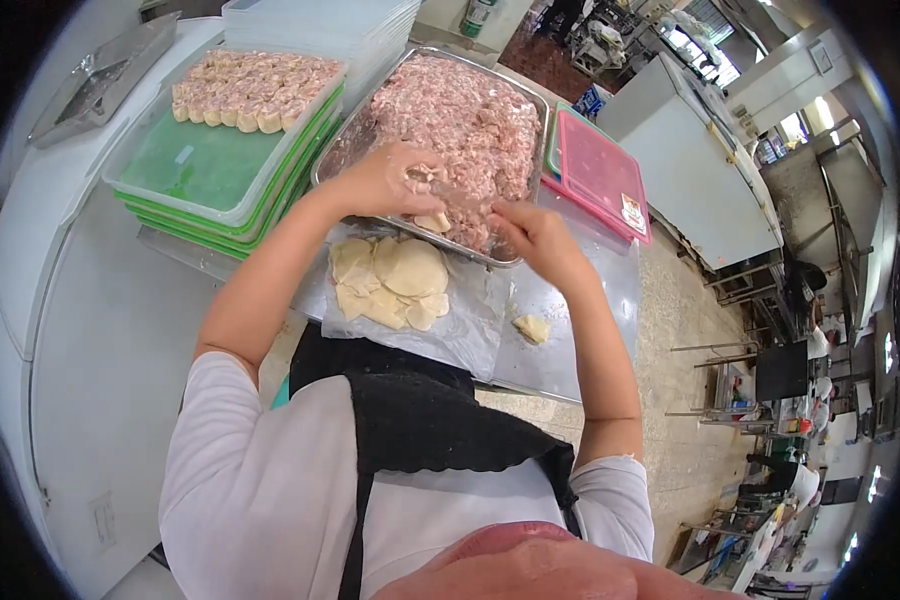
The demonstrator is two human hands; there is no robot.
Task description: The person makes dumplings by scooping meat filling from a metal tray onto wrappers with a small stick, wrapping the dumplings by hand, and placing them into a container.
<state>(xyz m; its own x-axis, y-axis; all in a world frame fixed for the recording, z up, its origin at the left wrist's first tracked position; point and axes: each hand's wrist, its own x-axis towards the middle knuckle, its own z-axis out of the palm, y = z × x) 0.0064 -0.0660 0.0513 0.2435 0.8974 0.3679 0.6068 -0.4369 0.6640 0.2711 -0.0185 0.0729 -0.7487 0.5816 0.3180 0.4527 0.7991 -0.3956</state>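
My left hand point(395, 182) is cupped over the near left edge of a metal tray point(330, 160), closed around a dumpling point(423, 175) with meat showing at its top. A pale piece of dough point(432, 222) shows below its fingers. Over the tray's near right side, my right hand point(535, 235) is closed on what looks like a thin flat tool, pointing toward the left hand; its outline is blurred. Pinkish minced meat point(460, 110) fills most of the tray. Just below lies a pile of round dough wrappers point(410, 268) on a plastic sheet point(470, 320).
At left, stacked green-lidded containers point(195, 200) carry rows of filled dumplings point(255, 90). A dough scrap point(532, 328) lies on the metal table point(560, 370). Pink and green lids point(600, 170) sit at right. An empty metal pan point(105, 80) rests at far left.
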